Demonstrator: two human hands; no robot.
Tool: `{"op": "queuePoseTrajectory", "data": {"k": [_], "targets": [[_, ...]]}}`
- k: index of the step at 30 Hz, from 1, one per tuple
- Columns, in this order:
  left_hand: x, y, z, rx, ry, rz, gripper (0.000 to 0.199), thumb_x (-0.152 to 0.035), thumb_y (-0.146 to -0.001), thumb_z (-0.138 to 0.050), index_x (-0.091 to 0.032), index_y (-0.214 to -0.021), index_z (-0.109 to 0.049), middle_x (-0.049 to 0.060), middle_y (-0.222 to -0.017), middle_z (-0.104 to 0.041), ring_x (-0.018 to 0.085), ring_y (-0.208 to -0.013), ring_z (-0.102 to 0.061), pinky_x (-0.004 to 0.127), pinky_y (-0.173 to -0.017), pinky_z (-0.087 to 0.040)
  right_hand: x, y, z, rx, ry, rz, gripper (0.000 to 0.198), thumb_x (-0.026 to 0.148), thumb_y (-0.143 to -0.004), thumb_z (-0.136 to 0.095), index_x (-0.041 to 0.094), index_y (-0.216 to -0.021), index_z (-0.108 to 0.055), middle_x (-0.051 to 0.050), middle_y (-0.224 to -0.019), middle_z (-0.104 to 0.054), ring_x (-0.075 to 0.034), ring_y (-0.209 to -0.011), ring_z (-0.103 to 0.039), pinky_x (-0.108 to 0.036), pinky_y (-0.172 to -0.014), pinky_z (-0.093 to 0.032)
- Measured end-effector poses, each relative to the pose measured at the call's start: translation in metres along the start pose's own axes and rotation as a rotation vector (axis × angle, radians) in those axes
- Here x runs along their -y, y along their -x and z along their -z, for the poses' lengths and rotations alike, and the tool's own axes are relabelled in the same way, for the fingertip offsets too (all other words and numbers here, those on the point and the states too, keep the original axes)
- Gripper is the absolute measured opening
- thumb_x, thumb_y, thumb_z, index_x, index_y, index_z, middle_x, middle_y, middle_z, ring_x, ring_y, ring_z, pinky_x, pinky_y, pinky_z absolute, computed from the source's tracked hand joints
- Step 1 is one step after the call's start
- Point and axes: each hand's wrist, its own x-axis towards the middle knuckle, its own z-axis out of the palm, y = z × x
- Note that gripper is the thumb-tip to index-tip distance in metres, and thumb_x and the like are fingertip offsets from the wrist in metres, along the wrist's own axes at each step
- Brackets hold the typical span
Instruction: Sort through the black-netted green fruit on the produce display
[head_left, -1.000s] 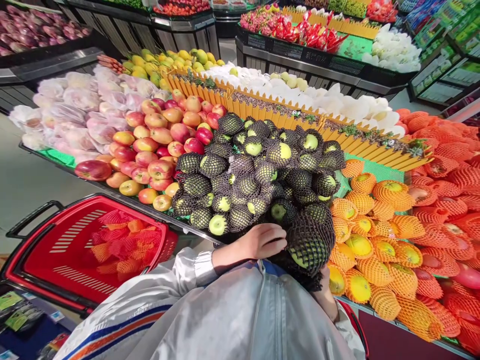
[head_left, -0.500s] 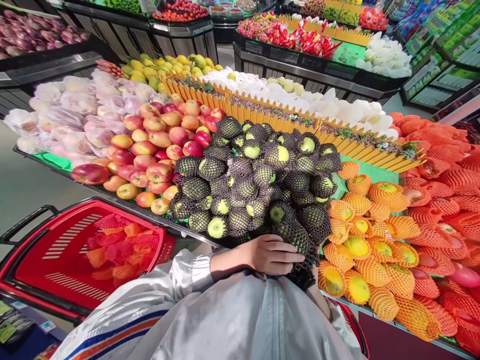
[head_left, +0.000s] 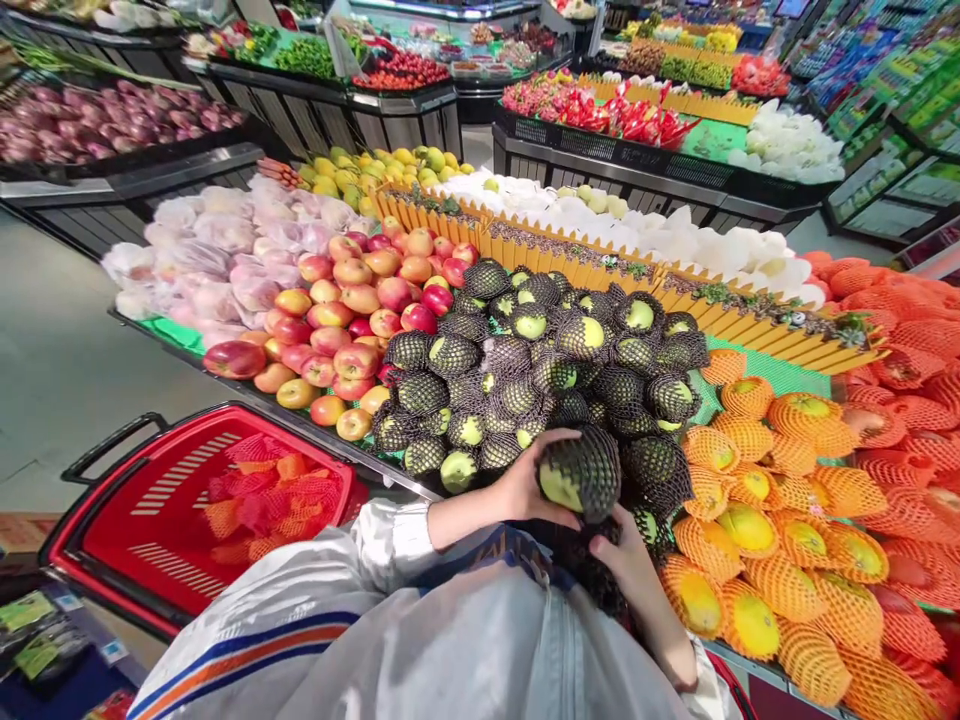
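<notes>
My left hand (head_left: 525, 490) is closed around a green apple (head_left: 562, 478) in a black foam net (head_left: 602, 465), lifted in front of my jacket. My right hand (head_left: 626, 560) is just below and to the right, its thumb pressed against a dark bundle of black netting (head_left: 592, 575). The other fingers of this hand are hidden behind the bundle. Behind both hands lies a heap of green apples (head_left: 457, 470), most of them in black nets.
Red-yellow apples (head_left: 356, 365) and bagged pale fruit (head_left: 225, 235) lie left of the heap. Fruit in orange nets (head_left: 750, 525) sits at right, beside red-netted fruit (head_left: 911, 455). A red shopping basket (head_left: 172, 535) with red and orange nets stands at left. A yellow picket divider (head_left: 622, 275) runs behind.
My left hand has gone from lying over the netted fruit to gripping a green apple, now raised and turned. My right hand has come into clearer view. The camera view has shifted.
</notes>
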Motion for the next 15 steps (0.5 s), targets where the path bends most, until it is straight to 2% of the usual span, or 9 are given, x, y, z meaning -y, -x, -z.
{"op": "queuePoseTrajectory", "data": {"k": [2,4,6,8,9,11,12,15], "targets": [[0.001,-0.017,0.023,-0.147,0.037,0.069,0.104,-0.050,-0.052,-0.094,-0.026,-0.139,-0.044,0.011,-0.139,-0.055,0.034,-0.127,-0.054,0.049,-0.110,-0.044,0.015,-0.005,-0.006,0.077,0.044,0.032,0.077,0.068,-0.058,-0.084,0.024,-0.120,-0.070,-0.005,-0.095,-0.074,-0.027,-0.089,-0.065,-0.041,-0.088,-0.052],[0.007,-0.043,0.056,-0.340,0.049,0.123,0.100,-0.056,-0.053,-0.090,-0.024,-0.136,-0.044,0.012,-0.137,-0.055,0.031,-0.123,-0.057,0.048,-0.107,-0.046,0.026,-0.005,-0.011,0.144,0.073,0.028,0.068,0.059,-0.066,-0.083,0.026,-0.124,-0.069,-0.002,-0.089,-0.072,-0.023,-0.083,-0.064,-0.039,-0.087,-0.050],[0.013,-0.078,0.099,-0.488,0.060,0.157,0.096,-0.067,-0.057,-0.083,-0.019,-0.132,-0.045,0.015,-0.130,-0.060,0.031,-0.118,-0.060,0.048,-0.107,-0.047,0.029,-0.002,-0.015,0.116,0.064,-0.006,0.050,0.053,-0.072,-0.081,0.027,-0.114,-0.074,-0.002,-0.089,-0.072,-0.022,-0.085,-0.064,-0.037,-0.088,-0.049],[0.018,-0.117,0.147,-0.527,-0.007,0.146,0.097,-0.071,-0.063,-0.077,-0.017,-0.136,-0.041,0.017,-0.134,-0.058,0.030,-0.122,-0.059,0.046,-0.109,-0.046,0.025,0.001,-0.019,0.037,0.018,-0.022,0.035,0.050,-0.071,-0.083,0.027,-0.097,-0.078,-0.004,-0.093,-0.074,-0.024,-0.091,-0.066,-0.038,-0.090,-0.049],[0.020,-0.135,0.170,-0.546,-0.109,0.135,0.097,-0.069,-0.063,-0.077,-0.017,-0.136,-0.041,0.016,-0.135,-0.059,0.029,-0.123,-0.059,0.044,-0.109,-0.045,0.022,0.001,-0.022,0.030,-0.017,-0.012,0.031,0.049,-0.071,-0.083,0.026,-0.092,-0.077,-0.005,-0.093,-0.074,-0.025,-0.092,-0.066,-0.038,-0.089,-0.050],[0.022,-0.167,0.210,-0.498,-0.448,0.161,0.096,-0.063,-0.064,-0.079,-0.018,-0.139,-0.041,0.014,-0.135,-0.060,0.028,-0.125,-0.059,0.042,-0.110,-0.044,0.015,0.000,-0.030,0.123,-0.110,0.053,0.029,0.051,-0.073,-0.080,0.025,-0.084,-0.076,-0.005,-0.087,-0.072,-0.024,-0.088,-0.066,-0.038,-0.084,-0.051],[0.023,-0.179,0.226,-0.435,-0.639,0.228,0.098,-0.060,-0.063,-0.081,-0.018,-0.141,-0.041,0.014,-0.135,-0.061,0.029,-0.124,-0.059,0.042,-0.109,-0.044,0.012,-0.001,-0.034,0.198,-0.165,0.095,0.030,0.053,-0.075,-0.078,0.024,-0.082,-0.075,-0.005,-0.088,-0.071,-0.024,-0.087,-0.066,-0.038,-0.083,-0.051],[0.030,-0.200,0.251,-0.108,-1.124,0.535,0.108,-0.059,-0.055,-0.085,-0.016,-0.144,-0.041,0.020,-0.131,-0.064,0.039,-0.120,-0.062,0.047,-0.103,-0.047,0.003,-0.003,-0.044,0.368,-0.328,0.155,0.037,0.060,-0.075,-0.073,0.024,-0.083,-0.072,-0.009,-0.111,-0.071,-0.029,-0.104,-0.066,-0.045,-0.091,-0.050]]}}
